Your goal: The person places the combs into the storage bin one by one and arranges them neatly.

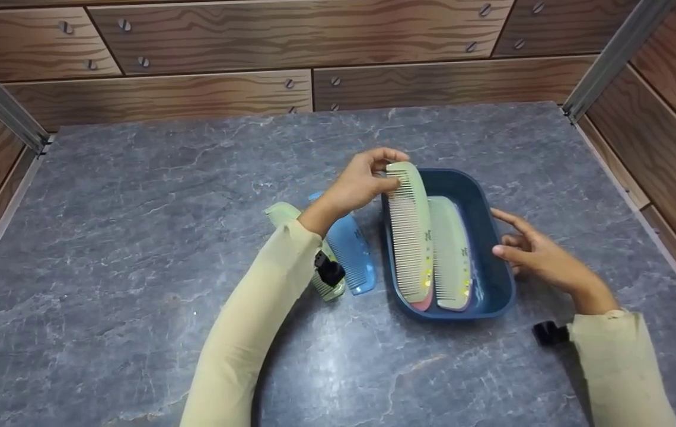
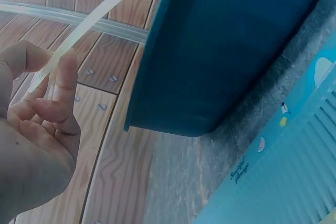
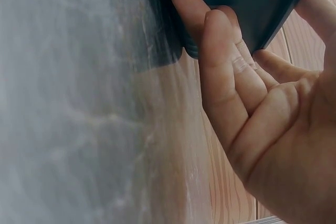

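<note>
So, comb count: three green ones, one blue one, plus a pink edge (image 1: pixel 425 301) poking out at the bottom, and I can't tell how many combs sit under there. One container total, a dark blue tub (image 1: pixel 485 219) right of center in the frame.

Inside the tub, a green comb (image 1: pixel 447 255) lies lengthwise down the middle, with a thin pinkish-purple border peeking out along its right side. Over the tub's left part slants the held comb (image 1: pixel 414 237), also green, pinched at its upper end between the thumb and fingers of the person's left hand (image 1: pixel 362 182). Its lower end overlaps that pink bit; can't tell if they're touching.

The right hand (image 1: pixel 542 260) is on the tub's right side, fingers loosely bent and touching the outer wall and rim.

Left of the tub, mid-frame, the other two lie on the gray tabletop (image 1: pixel 136 267): the blue comb (image 1: pixel 351 252) and, just beside it, the third green comb (image 1: pixel 281 213), partly hidden by the left sleeve (image 1: pixel 267 308).
</note>
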A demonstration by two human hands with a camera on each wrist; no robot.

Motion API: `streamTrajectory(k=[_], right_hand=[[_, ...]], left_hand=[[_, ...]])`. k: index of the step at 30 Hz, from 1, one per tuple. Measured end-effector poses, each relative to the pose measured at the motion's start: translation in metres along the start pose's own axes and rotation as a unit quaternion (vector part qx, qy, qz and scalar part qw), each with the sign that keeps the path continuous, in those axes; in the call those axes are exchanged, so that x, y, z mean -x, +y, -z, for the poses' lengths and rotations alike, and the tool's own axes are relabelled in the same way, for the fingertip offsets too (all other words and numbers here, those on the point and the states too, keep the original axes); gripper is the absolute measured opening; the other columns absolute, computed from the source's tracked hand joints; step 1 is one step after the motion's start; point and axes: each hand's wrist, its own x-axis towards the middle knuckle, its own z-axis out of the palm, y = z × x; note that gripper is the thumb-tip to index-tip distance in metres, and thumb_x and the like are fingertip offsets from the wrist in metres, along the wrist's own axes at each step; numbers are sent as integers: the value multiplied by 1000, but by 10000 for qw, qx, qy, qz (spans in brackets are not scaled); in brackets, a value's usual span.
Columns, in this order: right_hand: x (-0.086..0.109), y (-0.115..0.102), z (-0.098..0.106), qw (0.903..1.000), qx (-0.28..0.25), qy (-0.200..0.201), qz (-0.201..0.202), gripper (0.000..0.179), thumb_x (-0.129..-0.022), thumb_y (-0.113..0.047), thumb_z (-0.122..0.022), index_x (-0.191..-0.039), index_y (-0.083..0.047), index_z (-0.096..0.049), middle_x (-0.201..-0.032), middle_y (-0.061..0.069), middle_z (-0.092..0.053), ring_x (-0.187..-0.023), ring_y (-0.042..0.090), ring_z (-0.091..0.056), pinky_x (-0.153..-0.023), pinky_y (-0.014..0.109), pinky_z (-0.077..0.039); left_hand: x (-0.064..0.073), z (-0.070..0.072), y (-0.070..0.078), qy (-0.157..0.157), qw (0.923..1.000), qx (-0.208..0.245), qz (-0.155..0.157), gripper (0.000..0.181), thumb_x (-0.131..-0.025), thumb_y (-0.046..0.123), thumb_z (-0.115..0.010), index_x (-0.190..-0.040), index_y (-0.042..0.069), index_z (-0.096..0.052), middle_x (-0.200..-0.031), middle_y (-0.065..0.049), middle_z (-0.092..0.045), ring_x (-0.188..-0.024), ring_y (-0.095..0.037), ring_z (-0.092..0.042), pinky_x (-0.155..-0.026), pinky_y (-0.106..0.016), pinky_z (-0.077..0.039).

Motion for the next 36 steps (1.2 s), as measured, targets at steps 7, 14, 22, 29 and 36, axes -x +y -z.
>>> streamTrajectory(k=[7, 14, 22, 29, 36], right_hand=[[0, 0, 1, 9998, -102, -126, 68, 69, -99, -12, -51, -155, -18, -11, -98, 2, -60, -82, 13, -68, -69, 35, -58], [-1, -1, -2, 9995, 253, 93, -148, 70, -98, -18, -55, -155, -20, -14, -118, 14, -51, -89, 11, -64, -72, 33, -56], [-2, 0, -3, 9969, 726, 258, -168, 69, -98, -22, -55, -154, -11, -17, -127, 19, -40, -93, 7, -56, -75, 25, -52], [-2, 1, -2, 9968, 759, 236, -122, 65, -99, -22, -54, -153, -8, -20, -138, 22, -38, -102, 2, -56, -80, 24, -51], [-1, 0, -2, 9956, 900, 245, -65, 63, -99, -21, -53, -153, -8, -22, -139, 22, -38, -103, 2, -55, -81, 23, -50]], left_hand=[[-1, -4, -3, -121, 9997, -180, 79, 36, -90, -2, -56, -126, 3, -55, -108, -10, -64, -85, -13, -60, -70, -25, -50], [-2, 0, -5, -223, 9973, -689, 119, 41, -90, 0, -56, -130, 0, -53, -109, -10, -61, -80, -12, -55, -69, -25, -46], [-5, 7, -8, -186, 9935, -1121, 80, 41, -88, 2, -59, -129, 0, -57, -111, -10, -62, -74, -11, -50, -65, -24, -43], [-8, 7, -11, -159, 9905, -1362, 41, 41, -87, 3, -63, -128, 1, -59, -110, -12, -63, -69, -12, -42, -61, -22, -38], [-11, 9, -15, -131, 9892, -1457, 116, 41, -85, 4, -62, -127, 4, -61, -114, -10, -60, -64, -11, -37, -58, -22, -36]])
